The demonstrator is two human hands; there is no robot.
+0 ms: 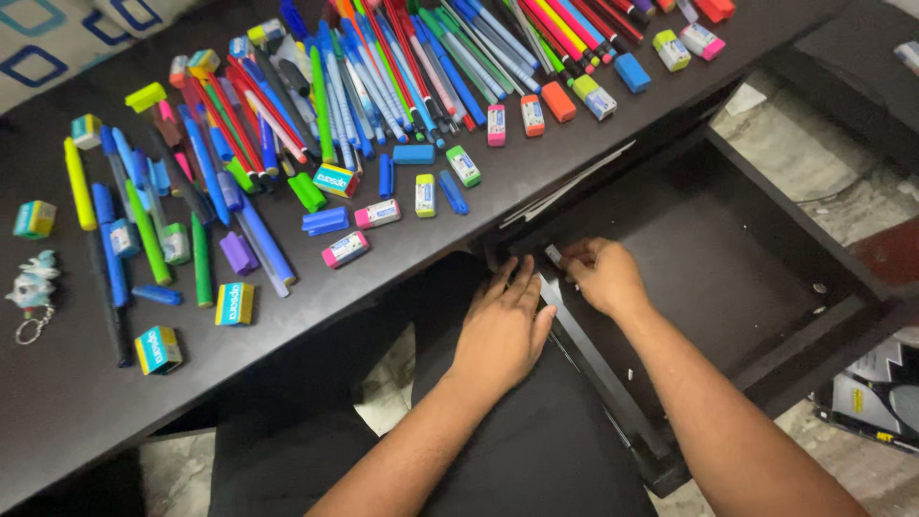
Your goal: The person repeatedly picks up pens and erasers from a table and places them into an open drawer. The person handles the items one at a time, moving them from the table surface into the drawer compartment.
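The right hand is inside the open dark drawer, close to its front left corner. Its fingers are bent together and pinch a small pale object, maybe an eraser or a cap; the view is too small there to say which one. The left hand lies flat, fingers stretched and together, on the drawer's side wall just below the edge of the desk. It holds nothing, it only presses on the wood.

The small object looks very light and stiff, so a two-finger pinch on its short sides seems enough. I judge it can slip easily if the surface is smooth plastic, and it would be hard to find again on the dark bottom of the drawer. The drawer itself looks heavier and rigid; its side wall or front edge gives the best hold.

On the desk above the hands lie many coloured pens in a loose fan, several wrapped erasers, and a little keychain figure at the far left.
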